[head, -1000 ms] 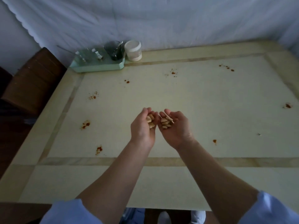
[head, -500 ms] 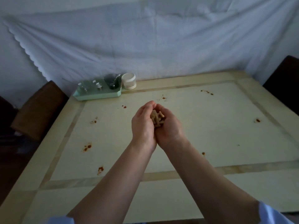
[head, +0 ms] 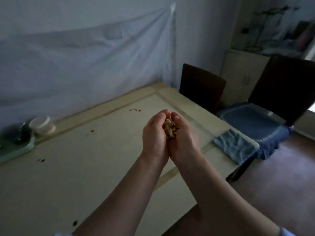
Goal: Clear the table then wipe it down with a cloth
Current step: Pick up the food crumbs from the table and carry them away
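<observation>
**Handful gathered, cloth waiting at the corner**

Swinging to the right since half a second ago, the view now takes in the tabletop's right corner and the chairs beyond it, while the two hands have stayed pressed together over the surface. The left hand [head: 156,133] and right hand [head: 183,138] form one cup, palms facing, fingers [head: 163,114] curled upward and closed around a small heap of pale shells or nut-like scraps [head: 170,129]; exactly what they are is too small to tell.

By the look of it, the clearing step is nearly finished: the scraps are off the surface and being carried. The next move calls for keeping the cup sealed along the heels of the palms until a place to tip the load is reached; none can be identified with confidence.

Wiping is not yet begun. The tabletop [head: 85,167] carries dark red spots [head: 41,160], with more near the far border [head: 135,110]. A folded blue cloth [head: 236,145] lies on the right corner, near the hands. At the far left edge sit a green tray [head: 15,150] with dark glassware and a white lidded jar [head: 42,125].

Beyond the corner, a chair [head: 286,82] holds a blue plastic bin [head: 252,120]. A second dark chair [head: 202,84] stands by the far side, and a white sheet [head: 85,57] hangs behind.
</observation>
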The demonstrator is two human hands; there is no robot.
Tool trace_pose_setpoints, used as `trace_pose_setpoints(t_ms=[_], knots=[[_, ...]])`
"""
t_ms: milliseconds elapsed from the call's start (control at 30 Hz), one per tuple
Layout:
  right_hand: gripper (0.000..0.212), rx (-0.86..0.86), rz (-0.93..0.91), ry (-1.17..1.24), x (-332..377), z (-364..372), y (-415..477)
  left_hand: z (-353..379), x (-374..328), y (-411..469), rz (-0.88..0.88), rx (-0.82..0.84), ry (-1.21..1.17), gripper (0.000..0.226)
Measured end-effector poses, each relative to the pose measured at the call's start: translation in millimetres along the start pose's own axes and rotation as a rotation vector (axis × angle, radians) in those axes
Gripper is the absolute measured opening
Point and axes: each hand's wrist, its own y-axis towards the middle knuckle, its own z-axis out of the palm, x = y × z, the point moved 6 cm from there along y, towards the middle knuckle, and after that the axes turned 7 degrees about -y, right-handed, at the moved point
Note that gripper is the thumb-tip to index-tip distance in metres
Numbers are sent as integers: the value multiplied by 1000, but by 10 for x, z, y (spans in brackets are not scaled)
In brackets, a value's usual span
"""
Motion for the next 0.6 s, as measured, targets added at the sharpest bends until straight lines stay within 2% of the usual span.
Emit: trace_pose_setpoints(t_ms=[133,300,500,600], knots=[[22,-134,-130,67,1007,-780,140,882,950,81,-123,105,95,27],[20,-284,-282,158,2226,-1776,94,1936,2196,27,-259,209,130,25],[25,-386,-466,252,3541,-3037,-10,3165,3596,-320,-460,369,155,23],[20,-427,-586,358,4120,-3558,-172,3680,4222,-534,-558,447,186,22]])
